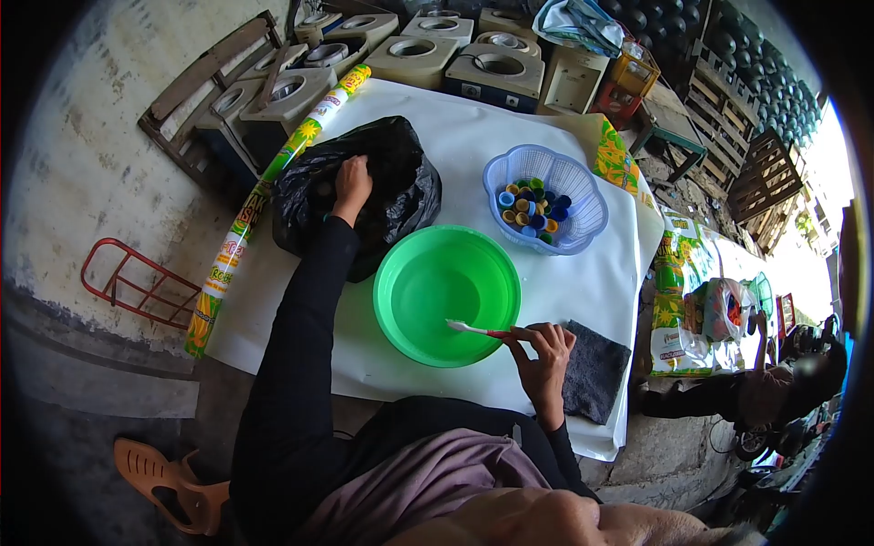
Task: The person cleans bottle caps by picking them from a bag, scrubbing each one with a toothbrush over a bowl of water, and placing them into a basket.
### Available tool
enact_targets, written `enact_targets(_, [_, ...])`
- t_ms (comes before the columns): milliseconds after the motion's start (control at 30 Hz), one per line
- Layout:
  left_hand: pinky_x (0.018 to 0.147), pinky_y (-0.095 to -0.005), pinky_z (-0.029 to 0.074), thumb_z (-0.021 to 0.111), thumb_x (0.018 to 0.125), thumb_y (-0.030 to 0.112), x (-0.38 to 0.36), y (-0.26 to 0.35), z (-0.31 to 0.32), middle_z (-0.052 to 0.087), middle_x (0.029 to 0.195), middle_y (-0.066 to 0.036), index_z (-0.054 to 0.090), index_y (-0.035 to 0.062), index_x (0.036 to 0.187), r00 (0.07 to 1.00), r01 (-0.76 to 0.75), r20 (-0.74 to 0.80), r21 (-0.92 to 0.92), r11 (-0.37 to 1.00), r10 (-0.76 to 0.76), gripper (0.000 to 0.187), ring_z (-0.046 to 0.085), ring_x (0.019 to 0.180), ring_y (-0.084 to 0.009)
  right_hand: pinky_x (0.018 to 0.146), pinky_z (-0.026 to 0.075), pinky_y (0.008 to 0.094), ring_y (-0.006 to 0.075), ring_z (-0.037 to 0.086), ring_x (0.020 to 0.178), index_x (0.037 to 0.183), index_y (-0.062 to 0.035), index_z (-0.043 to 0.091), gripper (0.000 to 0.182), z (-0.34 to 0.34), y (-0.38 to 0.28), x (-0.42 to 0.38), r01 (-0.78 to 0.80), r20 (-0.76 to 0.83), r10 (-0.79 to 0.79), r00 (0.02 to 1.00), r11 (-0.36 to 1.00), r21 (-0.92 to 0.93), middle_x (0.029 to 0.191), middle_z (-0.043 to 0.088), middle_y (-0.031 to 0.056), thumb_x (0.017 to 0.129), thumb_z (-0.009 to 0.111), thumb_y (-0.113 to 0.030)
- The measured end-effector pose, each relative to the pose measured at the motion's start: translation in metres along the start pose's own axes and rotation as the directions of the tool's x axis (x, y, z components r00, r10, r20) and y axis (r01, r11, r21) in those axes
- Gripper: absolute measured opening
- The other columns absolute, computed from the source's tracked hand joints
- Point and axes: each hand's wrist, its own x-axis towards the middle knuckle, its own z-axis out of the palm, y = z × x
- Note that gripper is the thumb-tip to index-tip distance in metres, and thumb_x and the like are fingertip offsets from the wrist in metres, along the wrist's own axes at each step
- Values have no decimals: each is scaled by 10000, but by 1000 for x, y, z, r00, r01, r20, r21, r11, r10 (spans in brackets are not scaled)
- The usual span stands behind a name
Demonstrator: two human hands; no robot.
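My left hand [353, 189] is at the mouth of a black plastic bag [300, 187], its fingers curled closed; what they grip is hidden. My right hand [544, 357] is shut on a toothbrush [481, 330] with a red-and-white handle, held nearly level. The brush head reaches over a green basin [390, 323] that seems to hold water. Behind the basin to the right, a light-blue plastic basket [589, 205] holds several bottle caps [535, 207] in blue, green, yellow and white. A dark grey cloth [596, 373] lies beside my right hand.
A white sheet [246, 318] covers the table, with a printed roll [241, 223] along its left edge. Boxy units with round openings [499, 68] line the back. An orange chair [168, 473] stands lower left. Another person [774, 387] is at a second table, right.
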Motion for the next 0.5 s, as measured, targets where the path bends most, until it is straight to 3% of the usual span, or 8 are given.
enact_targets(133, [864,-461,594,775,833,42,-4,-5,-27,748,1023,-243,760,-25,1130,995,78,75,-228,971,-63,305,730,978,-432,898,395,393,180,637,879,985,-172,785,225,3,-3,8,24,32,-24,999,1000,3,905,701,-26,792,893,-210])
enact_targets(333, [821,-412,607,795,842,-9,-27,-7,-58,746,1056,-227,756,-43,1161,982,157,165,-434,887,-93,323,769,952,-336,898,398,390,182,642,866,983,-158,787,230,3,-10,23,73,37,-72,997,997,-4,904,705,-18,785,894,-207])
enact_targets(467, [768,-379,610,820,836,17,-47,-22,-64,755,1046,-220,767,-33,1130,993,-2,112,-315,949,39,303,781,909,-306,899,401,382,194,642,875,974,-146,800,217,3,-16,33,73,60,-69,996,996,-55,897,698,-5,792,888,-225])
enact_targets(500, [776,-382,607,819,845,36,-51,-6,-85,763,1017,-218,772,-30,1112,979,83,204,-337,938,-13,278,779,897,-311,903,400,380,195,639,879,977,-146,800,210,3,-17,34,69,66,-65,996,996,-57,896,692,-4,804,879,-236])
